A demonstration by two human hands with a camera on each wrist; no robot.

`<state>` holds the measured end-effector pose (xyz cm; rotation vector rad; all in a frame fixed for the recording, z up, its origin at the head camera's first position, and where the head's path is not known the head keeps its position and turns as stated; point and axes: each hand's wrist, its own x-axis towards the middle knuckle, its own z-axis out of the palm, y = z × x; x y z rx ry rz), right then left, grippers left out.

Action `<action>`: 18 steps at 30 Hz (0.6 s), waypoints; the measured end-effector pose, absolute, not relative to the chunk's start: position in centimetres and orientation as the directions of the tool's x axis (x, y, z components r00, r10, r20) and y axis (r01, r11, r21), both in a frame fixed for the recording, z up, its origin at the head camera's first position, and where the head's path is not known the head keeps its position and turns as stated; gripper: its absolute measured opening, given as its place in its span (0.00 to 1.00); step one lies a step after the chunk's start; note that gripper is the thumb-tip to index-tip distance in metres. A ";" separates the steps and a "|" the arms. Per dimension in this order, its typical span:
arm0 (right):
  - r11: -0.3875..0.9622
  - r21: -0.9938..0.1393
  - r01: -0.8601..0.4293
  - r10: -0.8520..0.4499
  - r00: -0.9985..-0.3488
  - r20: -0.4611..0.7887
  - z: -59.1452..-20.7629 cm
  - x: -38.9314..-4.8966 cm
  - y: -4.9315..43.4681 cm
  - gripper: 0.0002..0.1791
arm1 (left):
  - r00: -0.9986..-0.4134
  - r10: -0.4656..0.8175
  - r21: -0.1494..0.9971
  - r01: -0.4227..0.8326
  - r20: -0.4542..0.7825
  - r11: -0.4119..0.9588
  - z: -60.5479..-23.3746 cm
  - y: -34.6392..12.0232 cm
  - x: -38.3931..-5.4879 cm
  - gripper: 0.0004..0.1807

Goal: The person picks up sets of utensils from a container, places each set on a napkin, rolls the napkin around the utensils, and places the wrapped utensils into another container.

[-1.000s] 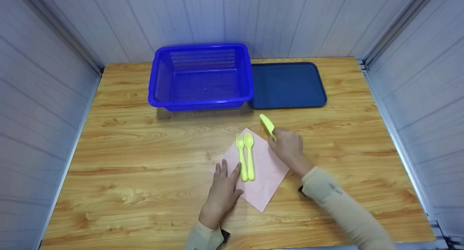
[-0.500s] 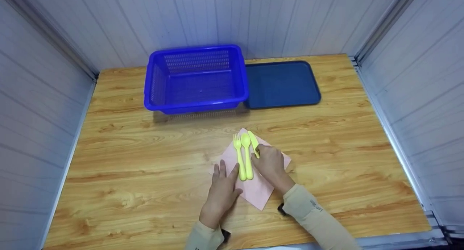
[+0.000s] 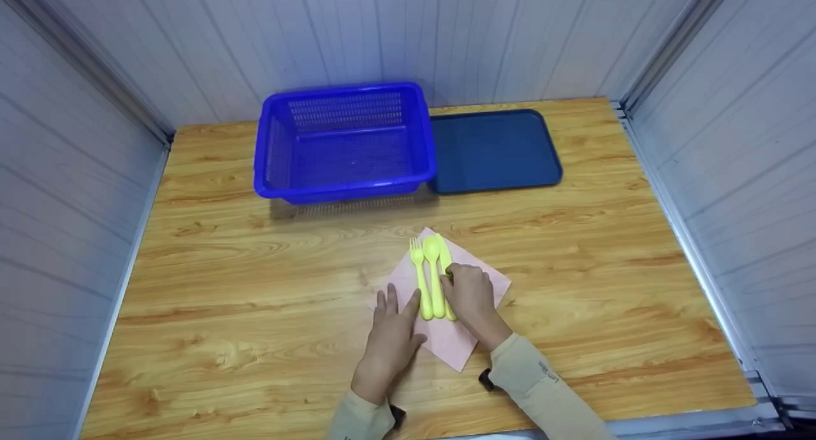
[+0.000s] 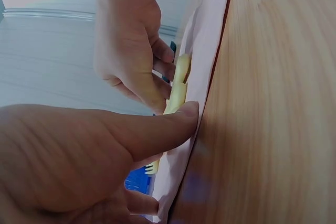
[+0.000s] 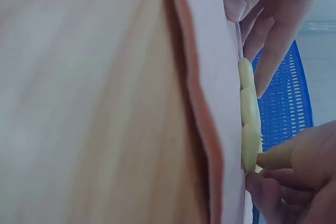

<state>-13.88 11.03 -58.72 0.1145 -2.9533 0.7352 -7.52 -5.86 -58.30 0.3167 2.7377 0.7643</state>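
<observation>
A pink napkin [image 3: 460,351] lies turned cornerwise on the table. On it a yellow fork [image 3: 418,261], spoon [image 3: 432,250] and knife [image 3: 444,250] lie side by side, handles toward the person. My right hand [image 3: 473,300] pinches the knife at its middle, covering part of it; in the right wrist view its thumb and fingers meet at the nearest yellow handle [image 5: 252,148]. Spread fingers of my left hand [image 3: 389,341] rest on the napkin's left part, the index fingertip beside the fork handle. The left wrist view shows the left thumb [image 4: 181,121] along the napkin's near edge.
Farther back stands a blue plastic basket [image 3: 347,189] with slotted walls. To its right a dark blue tray [image 3: 497,150] lies flat, partly behind the basket's side. Pale panel walls [image 3: 344,32] bound the wooden table [image 3: 229,300] at the back and both sides.
My right hand has brought the knife from above the napkin's right side leftward and down, laying it beside the spoon. The left hand has stayed in place. The head view has shifted slightly.
</observation>
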 end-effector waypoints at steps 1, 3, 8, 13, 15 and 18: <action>0.878 -0.468 -0.102 -0.056 -0.992 0.112 -58.7 -13.9 11.0 0.06 | -0.937 0.284 0.532 0.137 -0.204 0.836 -58.3 -5.9 -7.5 0.43; 0.874 -0.471 -0.115 -0.066 -0.991 0.120 -58.8 -13.9 11.0 0.05 | -0.937 0.285 0.529 0.142 -0.199 0.836 -58.4 -5.8 -7.5 0.43; 0.865 -0.485 -0.125 -0.062 -0.988 0.144 -58.9 -14.1 11.1 0.04 | -0.935 0.277 0.524 0.125 -0.223 0.843 -58.4 -5.7 -7.5 0.42; 0.850 -0.511 -0.127 -0.065 -0.988 0.137 -58.6 -14.4 11.3 0.03 | -0.935 0.263 0.518 0.107 -0.239 0.849 -58.3 -5.8 -7.7 0.42; 0.845 -0.515 -0.148 -0.094 -0.987 0.128 -58.0 -14.3 11.8 0.05 | -0.935 0.257 0.507 0.104 -0.242 0.856 -58.2 -5.9 -7.7 0.42; 0.830 -0.511 -0.224 -0.202 -0.974 0.101 -56.5 -13.7 13.1 0.09 | -0.936 0.259 0.484 0.117 -0.239 0.867 -58.2 -6.0 -7.7 0.42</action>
